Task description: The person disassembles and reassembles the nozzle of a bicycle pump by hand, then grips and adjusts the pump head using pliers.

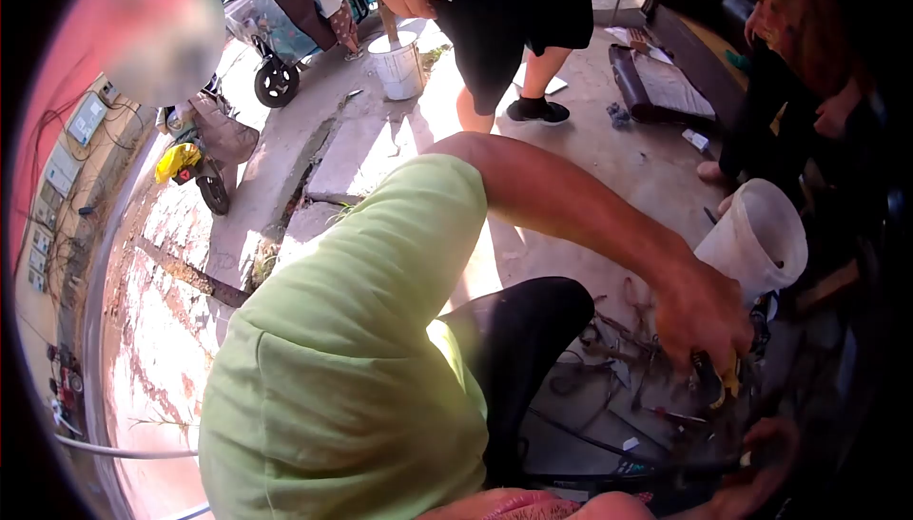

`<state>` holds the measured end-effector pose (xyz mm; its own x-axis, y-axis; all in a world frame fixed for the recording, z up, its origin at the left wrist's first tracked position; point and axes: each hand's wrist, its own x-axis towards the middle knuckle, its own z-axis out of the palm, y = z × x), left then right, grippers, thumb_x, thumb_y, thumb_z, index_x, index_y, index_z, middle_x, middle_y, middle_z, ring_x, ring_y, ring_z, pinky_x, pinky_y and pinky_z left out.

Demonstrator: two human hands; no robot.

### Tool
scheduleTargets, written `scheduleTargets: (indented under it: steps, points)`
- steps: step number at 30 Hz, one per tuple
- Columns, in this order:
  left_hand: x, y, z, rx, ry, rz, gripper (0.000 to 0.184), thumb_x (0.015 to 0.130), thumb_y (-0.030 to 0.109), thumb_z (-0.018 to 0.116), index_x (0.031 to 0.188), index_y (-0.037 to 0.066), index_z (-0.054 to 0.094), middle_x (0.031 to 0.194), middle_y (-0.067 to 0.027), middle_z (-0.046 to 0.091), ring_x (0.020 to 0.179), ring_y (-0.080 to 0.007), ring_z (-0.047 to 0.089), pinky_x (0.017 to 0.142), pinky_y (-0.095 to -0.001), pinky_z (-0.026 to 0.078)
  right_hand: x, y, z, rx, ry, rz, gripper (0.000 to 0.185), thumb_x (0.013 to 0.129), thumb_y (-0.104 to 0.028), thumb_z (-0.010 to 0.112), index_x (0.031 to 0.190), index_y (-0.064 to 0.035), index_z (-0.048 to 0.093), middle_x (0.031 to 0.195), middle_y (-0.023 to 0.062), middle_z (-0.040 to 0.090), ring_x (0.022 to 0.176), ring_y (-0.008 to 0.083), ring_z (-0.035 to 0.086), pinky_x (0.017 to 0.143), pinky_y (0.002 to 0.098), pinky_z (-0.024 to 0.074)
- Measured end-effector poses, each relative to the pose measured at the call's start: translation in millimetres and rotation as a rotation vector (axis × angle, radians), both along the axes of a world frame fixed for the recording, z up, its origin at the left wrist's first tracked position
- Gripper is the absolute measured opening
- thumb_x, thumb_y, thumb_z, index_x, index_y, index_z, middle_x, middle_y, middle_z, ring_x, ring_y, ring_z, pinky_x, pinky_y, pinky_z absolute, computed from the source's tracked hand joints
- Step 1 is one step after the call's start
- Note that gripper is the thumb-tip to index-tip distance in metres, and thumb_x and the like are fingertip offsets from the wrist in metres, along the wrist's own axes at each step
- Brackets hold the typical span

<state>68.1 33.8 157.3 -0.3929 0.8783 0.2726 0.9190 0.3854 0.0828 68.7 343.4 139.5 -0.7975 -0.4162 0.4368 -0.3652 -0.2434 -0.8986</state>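
My left hand [702, 320] reaches down among loose tools on the ground, its fingers closed around a yellow and black tool [728, 379]. Beside that hand stands a white bucket [732, 252], tilted in view, its open top showing. Lower down, in shadow, is my right hand [768, 458], with curled fingers near the pale end of a dark bar. Whatever it holds is too dim to make out. Scattered metal tools [618, 335] and small pieces lie to the left of my left hand, near my bent knee [561, 306].
A person in black shorts [514, 16] stands close by, near a second bucket [398, 68]. Another person [827, 111] sits in shadow at the right. Beyond are a dark padded piece [661, 87], a three-wheeled vehicle [285, 7], a motorcycle [204, 163] and a distant person [330, 2].
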Motion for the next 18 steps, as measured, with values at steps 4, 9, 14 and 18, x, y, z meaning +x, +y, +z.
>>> scheduleTargets:
  steps: [4, 9, 14, 18]
  points:
    - [-1, -6, -13, 0.218, -0.001, -0.099, 0.034, 0.087, 0.036, 0.075, 0.109, 0.011, 0.071, 0.126, -0.0182, 0.059, 0.114, -0.0387, 0.059, 0.092, -0.0503, 0.049, 0, -1, 0, 0.114, 0.005, -0.096, 0.073, 0.091, -0.064, 0.064, 0.119, 0.0030, 0.057, 0.097, 0.0106, 0.061, 0.087, 0.0188, 0.058, 0.081, 0.0296, 0.0456]
    - [-10, 15, 4, 0.096, -0.149, -0.082, 0.043, 0.082, 0.023, 0.082, 0.120, 0.010, 0.067, 0.149, -0.0197, 0.045, 0.133, -0.0402, 0.047, 0.110, -0.0496, 0.039, 2, 2, 0, 0.060, -0.039, -0.003, 0.067, 0.093, -0.054, 0.066, 0.123, 0.0050, 0.058, 0.105, 0.0127, 0.068, 0.094, 0.0182, 0.064, 0.084, 0.0299, 0.0491]
    - [-8, 11, 15, 0.066, -0.190, -0.001, 0.045, 0.078, 0.016, 0.083, 0.121, 0.009, 0.068, 0.150, -0.0179, 0.046, 0.134, -0.0401, 0.046, 0.111, -0.0496, 0.038, 0, 1, -2, -0.008, -0.032, 0.030, 0.067, 0.092, -0.054, 0.069, 0.123, 0.0051, 0.060, 0.105, 0.0125, 0.069, 0.097, 0.0176, 0.065, 0.089, 0.0306, 0.0501]
    - [-13, 18, 23, 0.047, -0.217, -0.018, 0.045, 0.077, 0.014, 0.083, 0.120, 0.009, 0.069, 0.147, -0.0183, 0.047, 0.135, -0.0393, 0.046, 0.111, -0.0496, 0.039, -1, 0, 1, -0.021, -0.053, 0.061, 0.067, 0.091, -0.053, 0.071, 0.123, 0.0051, 0.060, 0.105, 0.0126, 0.069, 0.100, 0.0181, 0.065, 0.093, 0.0314, 0.0492]
